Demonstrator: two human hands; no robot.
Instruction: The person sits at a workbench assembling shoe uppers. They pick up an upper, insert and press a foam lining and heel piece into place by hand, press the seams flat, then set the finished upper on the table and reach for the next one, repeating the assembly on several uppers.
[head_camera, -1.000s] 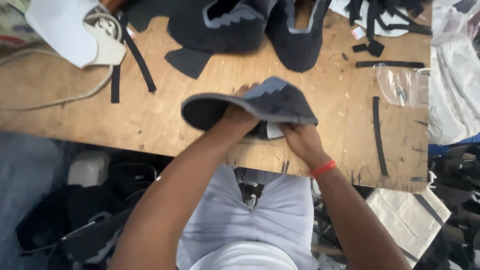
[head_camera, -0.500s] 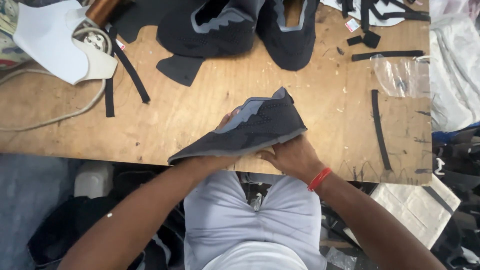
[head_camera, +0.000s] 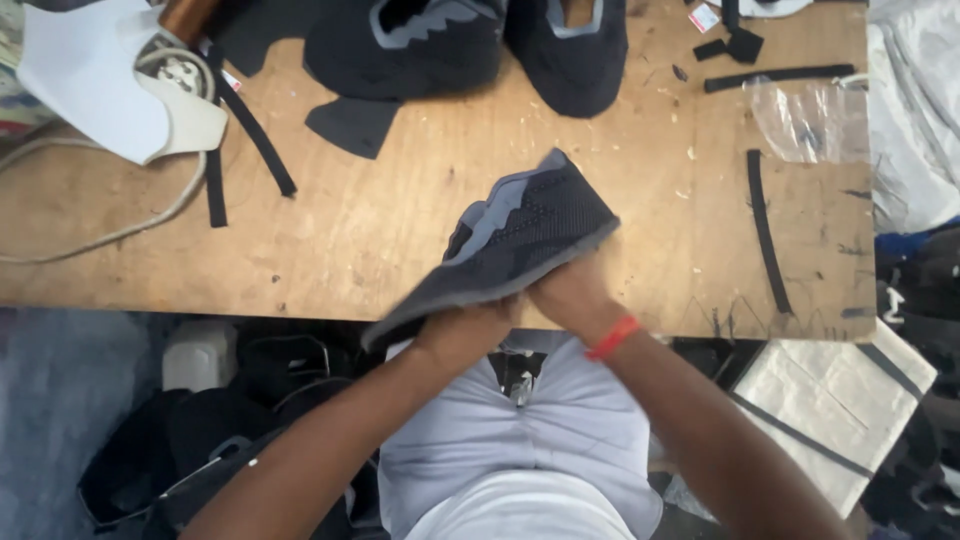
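MOVED: dark grey shoe upper (head_camera: 520, 240) tipped more upright than half a second ago | LEFT: left hand (head_camera: 462, 335) clamped under its lower edge | RIGHT: right hand (head_camera: 565, 295) gripping beside it, red wristband (head_camera: 612, 338) | PLACE: centre frame, over wooden workbench (head_camera: 400, 220) edge | AROUND: finished black uppers (head_camera: 470, 45) at top, black strips (head_camera: 765, 230) right

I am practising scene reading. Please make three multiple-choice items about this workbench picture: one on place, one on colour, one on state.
1. Where is the clear plastic bag?
A. far right of the table
B. on the floor
C. under the shoe upper

2. What colour is the wristband?
A. blue
B. red
C. green

3. How is the shoe upper held?
A. lying free
B. by one hand
C. by both hands

Answers: 1 A, it lies near the table's right edge. 2 B, red on the right wrist. 3 C, left hand and right hand grip its underside.
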